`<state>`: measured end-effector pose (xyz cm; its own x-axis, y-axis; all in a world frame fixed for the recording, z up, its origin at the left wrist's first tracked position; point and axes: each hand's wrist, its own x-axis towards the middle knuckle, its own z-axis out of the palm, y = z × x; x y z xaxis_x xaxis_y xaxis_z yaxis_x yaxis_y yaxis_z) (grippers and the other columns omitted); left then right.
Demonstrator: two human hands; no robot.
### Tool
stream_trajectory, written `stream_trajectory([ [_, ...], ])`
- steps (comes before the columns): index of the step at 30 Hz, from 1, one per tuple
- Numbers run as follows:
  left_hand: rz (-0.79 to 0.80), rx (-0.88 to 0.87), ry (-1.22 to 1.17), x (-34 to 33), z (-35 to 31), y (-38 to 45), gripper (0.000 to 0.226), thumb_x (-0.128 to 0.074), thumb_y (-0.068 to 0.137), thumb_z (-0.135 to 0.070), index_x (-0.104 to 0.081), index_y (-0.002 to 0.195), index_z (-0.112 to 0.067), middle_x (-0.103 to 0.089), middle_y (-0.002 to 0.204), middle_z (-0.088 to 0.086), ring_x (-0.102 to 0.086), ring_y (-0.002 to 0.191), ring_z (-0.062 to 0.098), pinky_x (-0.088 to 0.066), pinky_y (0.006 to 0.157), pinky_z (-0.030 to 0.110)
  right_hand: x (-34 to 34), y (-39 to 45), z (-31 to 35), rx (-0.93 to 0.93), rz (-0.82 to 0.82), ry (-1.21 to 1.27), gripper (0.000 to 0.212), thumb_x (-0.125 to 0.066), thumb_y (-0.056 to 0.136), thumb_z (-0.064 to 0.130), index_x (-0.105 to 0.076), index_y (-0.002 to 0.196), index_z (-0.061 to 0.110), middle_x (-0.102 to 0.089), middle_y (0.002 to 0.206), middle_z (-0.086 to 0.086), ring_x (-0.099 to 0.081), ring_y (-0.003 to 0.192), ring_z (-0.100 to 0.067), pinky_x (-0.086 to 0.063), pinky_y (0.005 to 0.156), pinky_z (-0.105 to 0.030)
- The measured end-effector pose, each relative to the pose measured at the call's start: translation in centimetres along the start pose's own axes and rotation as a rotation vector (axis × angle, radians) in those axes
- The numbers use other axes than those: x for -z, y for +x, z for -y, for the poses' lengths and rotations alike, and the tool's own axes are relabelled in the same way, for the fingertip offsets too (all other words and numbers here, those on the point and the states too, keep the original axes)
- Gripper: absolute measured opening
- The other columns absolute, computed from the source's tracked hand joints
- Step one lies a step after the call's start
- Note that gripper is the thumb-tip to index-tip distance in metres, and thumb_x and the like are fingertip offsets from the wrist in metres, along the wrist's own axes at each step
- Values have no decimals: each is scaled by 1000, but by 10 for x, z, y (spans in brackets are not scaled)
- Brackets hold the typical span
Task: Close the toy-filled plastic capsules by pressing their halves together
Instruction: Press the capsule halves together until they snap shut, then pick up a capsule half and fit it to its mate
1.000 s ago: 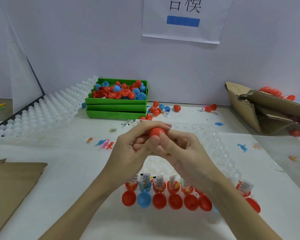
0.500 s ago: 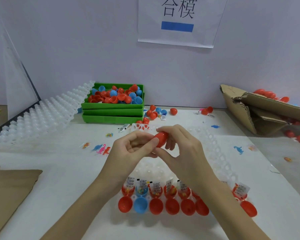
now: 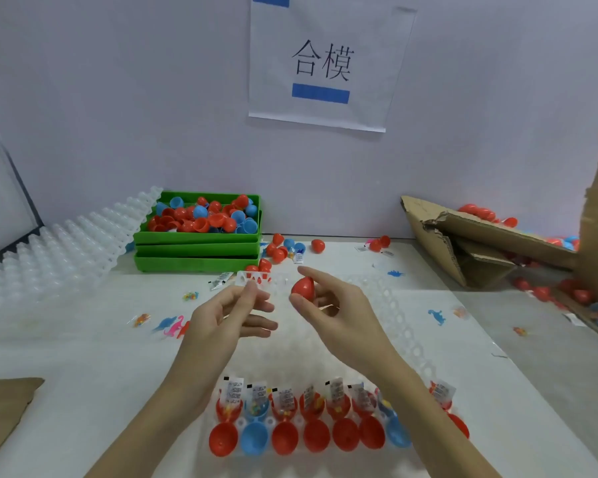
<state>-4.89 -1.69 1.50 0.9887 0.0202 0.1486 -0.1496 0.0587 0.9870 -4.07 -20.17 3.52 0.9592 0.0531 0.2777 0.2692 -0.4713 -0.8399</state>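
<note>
My right hand (image 3: 339,312) pinches a closed red capsule (image 3: 303,288) between thumb and fingers above the clear tray (image 3: 397,315). Just to the left, my left hand (image 3: 227,315) is apart from the capsule, fingers loosely spread and holding nothing. At the tray's near edge stands a row of open capsules: lower halves (image 3: 311,405) filled with toys and paper slips, and in front of them their empty red and blue caps (image 3: 283,439).
A green bin (image 3: 197,241) of loose red and blue halves stands at the back left, beside a stack of clear trays (image 3: 52,253). A torn cardboard box (image 3: 480,243) with capsules lies at the right. Small toy dinosaurs (image 3: 437,316) are scattered on the table.
Both hands held the red capsule together a second ago. Now my left hand has let go and drawn left, and my right hand alone holds the closed capsule.
</note>
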Motion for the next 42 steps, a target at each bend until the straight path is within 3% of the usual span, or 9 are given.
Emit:
stream_trajectory([
  [2, -61, -3, -54, 5, -3, 3, 49, -54, 96, -49, -75, 98, -5, -78, 92, 11, -77, 83, 31, -60, 82, 41, 15, 20, 1, -247, 34, 336, 27, -69, 99, 33, -69, 124, 23, -73, 105, 2, -69, 91, -9, -55, 76, -18],
  [4, -86, -7, -80, 10, -6, 5, 49, -54, 99, -45, -76, 93, -2, -77, 90, 15, -76, 80, 33, -59, 79, 41, 43, 51, 1, -282, 11, 630, 11, -66, 102, 25, -70, 102, 15, -72, 101, 1, -69, 95, -10, -54, 81, -20],
  [8, -80, -10, -61, 14, -9, 7, 49, -53, 103, -39, -76, 88, 1, -76, 85, 17, -73, 74, 31, -57, 76, 42, 114, 115, 11, -361, -253, 1357, 25, -67, 99, 20, -61, 113, -1, -63, 115, -14, -66, 105, -18, -58, 80, -23],
  [14, -83, -29, -73, 18, -10, 10, 49, -51, 105, -37, -75, 86, 2, -75, 83, 17, -71, 69, 28, -56, 72, 40, 136, 117, -9, -435, -213, 944, 29, -60, 103, 9, -56, 128, -6, -64, 129, -16, -67, 112, -22, -57, 90, -27],
  [20, -86, -46, -73, 22, -9, 13, 49, -50, 107, -36, -74, 84, 0, -75, 81, 16, -69, 67, 24, -56, 64, 31, 106, 49, -29, -249, -11, 84, 13, -68, 100, 23, -77, 106, 16, -80, 96, -1, -76, 89, -16, -58, 71, -21],
  [25, -96, -43, -53, 27, -5, 14, 48, -51, 108, -35, -74, 82, -1, -75, 80, 15, -68, 66, 23, -55, 63, 30, 80, 16, -36, -132, 242, -360, 11, -68, 99, 24, -76, 96, 31, -77, 83, 15, -71, 79, 1, -55, 67, -14],
  [33, -79, -35, -50, 27, -4, 15, 49, -50, 109, -34, -72, 84, 0, -74, 78, 12, -67, 65, 21, -56, 58, 24, 131, 5, -29, -165, 484, -646, 10, -73, 96, 24, -78, 94, 33, -76, 87, 16, -71, 79, -2, -58, 72, -19],
  [39, -79, -13, -21, 26, -3, 15, 50, -49, 109, -35, -72, 86, 2, -74, 79, 12, -67, 66, 22, -53, 67, 35, 146, -7, -25, -280, 700, -684, 10, -77, 92, 31, -78, 102, 33, -77, 93, 16, -72, 86, -3, -61, 82, -24],
  [42, -77, -5, 1, 25, -3, 14, 51, -48, 110, -36, -73, 85, 1, -75, 80, 13, -67, 66, 23, -54, 69, 37, 143, -11, -24, -260, 679, -670, 9, -78, 92, 31, -78, 101, 33, -75, 91, 17, -70, 81, 1, -58, 74, -17],
])
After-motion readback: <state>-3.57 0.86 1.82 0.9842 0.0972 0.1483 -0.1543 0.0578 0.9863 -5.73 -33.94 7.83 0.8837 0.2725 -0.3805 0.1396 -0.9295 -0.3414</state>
